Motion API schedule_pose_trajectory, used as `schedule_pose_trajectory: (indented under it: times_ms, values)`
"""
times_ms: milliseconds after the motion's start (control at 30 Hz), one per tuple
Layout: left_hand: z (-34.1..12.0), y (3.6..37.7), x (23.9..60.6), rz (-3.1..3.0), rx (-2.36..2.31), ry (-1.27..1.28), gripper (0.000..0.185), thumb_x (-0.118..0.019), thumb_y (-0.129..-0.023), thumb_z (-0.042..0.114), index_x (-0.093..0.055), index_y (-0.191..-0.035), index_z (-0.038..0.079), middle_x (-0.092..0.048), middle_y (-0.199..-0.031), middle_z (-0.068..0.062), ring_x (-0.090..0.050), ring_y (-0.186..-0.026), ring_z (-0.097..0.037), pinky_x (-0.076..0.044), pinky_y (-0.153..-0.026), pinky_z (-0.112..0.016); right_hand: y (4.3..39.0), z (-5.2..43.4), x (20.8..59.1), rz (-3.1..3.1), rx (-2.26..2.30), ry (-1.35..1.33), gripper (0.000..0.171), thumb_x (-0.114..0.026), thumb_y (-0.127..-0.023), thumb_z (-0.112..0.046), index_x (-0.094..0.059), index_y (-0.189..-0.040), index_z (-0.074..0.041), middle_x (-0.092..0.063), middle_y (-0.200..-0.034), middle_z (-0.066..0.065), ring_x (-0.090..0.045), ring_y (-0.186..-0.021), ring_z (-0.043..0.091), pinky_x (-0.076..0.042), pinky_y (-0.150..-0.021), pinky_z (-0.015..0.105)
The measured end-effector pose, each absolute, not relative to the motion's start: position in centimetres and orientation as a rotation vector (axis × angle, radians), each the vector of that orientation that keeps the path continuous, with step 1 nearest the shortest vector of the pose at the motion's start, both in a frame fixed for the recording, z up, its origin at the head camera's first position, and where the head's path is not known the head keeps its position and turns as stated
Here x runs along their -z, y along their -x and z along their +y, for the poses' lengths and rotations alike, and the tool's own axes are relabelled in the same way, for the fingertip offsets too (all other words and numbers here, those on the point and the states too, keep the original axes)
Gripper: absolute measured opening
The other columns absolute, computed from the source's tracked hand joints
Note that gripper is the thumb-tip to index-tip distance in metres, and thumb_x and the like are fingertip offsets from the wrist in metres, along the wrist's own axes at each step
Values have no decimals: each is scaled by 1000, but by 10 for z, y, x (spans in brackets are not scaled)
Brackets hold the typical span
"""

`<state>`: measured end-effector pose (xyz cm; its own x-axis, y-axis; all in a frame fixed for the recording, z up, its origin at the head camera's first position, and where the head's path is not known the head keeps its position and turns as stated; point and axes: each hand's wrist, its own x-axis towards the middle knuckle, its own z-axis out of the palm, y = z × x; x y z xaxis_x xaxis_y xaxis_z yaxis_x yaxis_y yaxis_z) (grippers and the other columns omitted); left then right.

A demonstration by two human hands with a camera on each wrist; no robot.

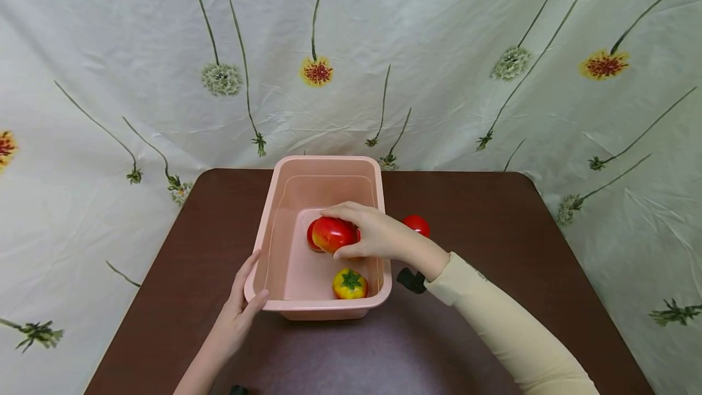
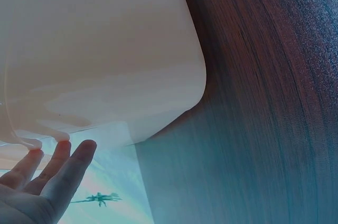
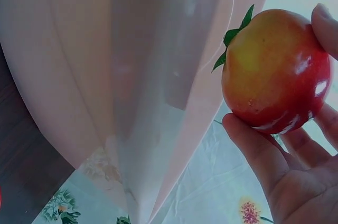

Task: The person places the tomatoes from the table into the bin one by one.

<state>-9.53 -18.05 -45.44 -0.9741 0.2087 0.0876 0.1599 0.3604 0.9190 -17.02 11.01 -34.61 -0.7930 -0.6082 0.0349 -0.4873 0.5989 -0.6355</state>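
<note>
Over the pink bin [image 1: 285,242], in the head view, the right hand [image 1: 373,233] holds a red tomato [image 1: 332,234], fingers curled across its top and thumb under its near side. A second red fruit sits partly hidden behind it on the bin floor, and a yellow tomato [image 1: 350,283] lies near the front wall. Another red tomato [image 1: 416,224] rests on the brown table [image 1: 493,249] just right of the bin. The left hand [image 1: 238,313] rests against the bin's front left corner, fingers straight along the wall and thumb at the rim, steadying it without wrapping round it.

In the left wrist view, the straight fingertips [image 2: 63,155] reach the rim of the bin [image 2: 105,49], whose rounded corner stands over the dark wood.

In the right wrist view, the tomato [image 3: 272,71] shows a glossy red and yellow skin with a green calyx on the side away from the palm. The thumb [image 3: 253,145] presses under it and a fingertip [image 3: 325,26] bears on top, so the hold is a pinch across its widest part.

The shine suggests a smooth, hard, probably light model fruit that could slip from a loose pinch. A hold across the broad middle, clear of the thin calyx, looks safest. The bin looks thin and light, likely to slide unless steadied.
</note>
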Motion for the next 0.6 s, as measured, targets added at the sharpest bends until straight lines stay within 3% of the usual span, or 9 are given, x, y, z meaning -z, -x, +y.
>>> schedule_pose_trajectory:
  times_ms: [67, 100, 233, 333, 467, 567, 600]
  values:
    - [-180, 95, 454, 2543, -1722, -340, 69, -52, -100, 13, -18, -157, 30, -15, -163, -4, -15, -146, -21, -21, -114, -50, 170, 109, 345, 2643, 957, 914, 69, -80, -82, -26, -51, -144, -17, -53, -141, 3, -52, -125, 20, -50, -98, 36]
    - [-180, 95, 454, 2541, -1723, -339, 69, -52, -100, 13, -18, -157, 30, -15, -163, -4, -15, -146, -22, -21, -114, -49, 170, 109, 345, 2647, 950, 914, 69, -80, -82, -25, -51, -144, -17, -53, -141, 3, -52, -125, 20, -50, -98, 36]
    - [-180, 95, 454, 2558, -1725, -361, 69, -52, -100, 12, -19, -157, 29, -16, -163, -4, -17, -145, -20, -22, -108, -14, 169, 108, 344, 2654, 934, 924, 68, -80, -82, -25, -51, -144, -16, -52, -142, 4, -51, -126, 20, -50, -98, 35]
    - [-180, 95, 455, 2569, -1729, -372, 69, -52, -99, 12, -19, -157, 29, -17, -163, -4, -18, -145, -14, -20, -99, -4, 170, 107, 345, 2648, 937, 948, 68, -79, -83, -23, -51, -144, -15, -52, -143, 5, -51, -127, 21, -50, -99, 35]
    - [-181, 95, 455, 2556, -1731, -354, 69, -52, -100, 12, -19, -157, 30, -16, -163, -3, -14, -146, -11, -20, -115, -34, 170, 105, 347, 2640, 935, 981, 69, -79, -84, -23, -50, -145, -13, -51, -145, 6, -50, -129, 22, -49, -101, 36]
    - [-181, 96, 455, 2542, -1736, -348, 69, -52, -99, 12, -19, -157, 29, -16, -163, -4, -12, -147, -16, -17, -112, -60, 170, 105, 348, 2632, 938, 969, 70, -79, -83, -24, -49, -146, -13, -50, -147, 7, -48, -131, 24, -49, -100, 39]
    - [-181, 96, 454, 2539, -1735, -349, 69, -52, -99, 12, -19, -157, 29, -15, -163, -4, -12, -147, -18, -17, -111, -63, 170, 105, 348, 2632, 940, 960, 70, -79, -83, -25, -49, -146, -13, -49, -147, 7, -47, -132, 24, -50, -100, 40]
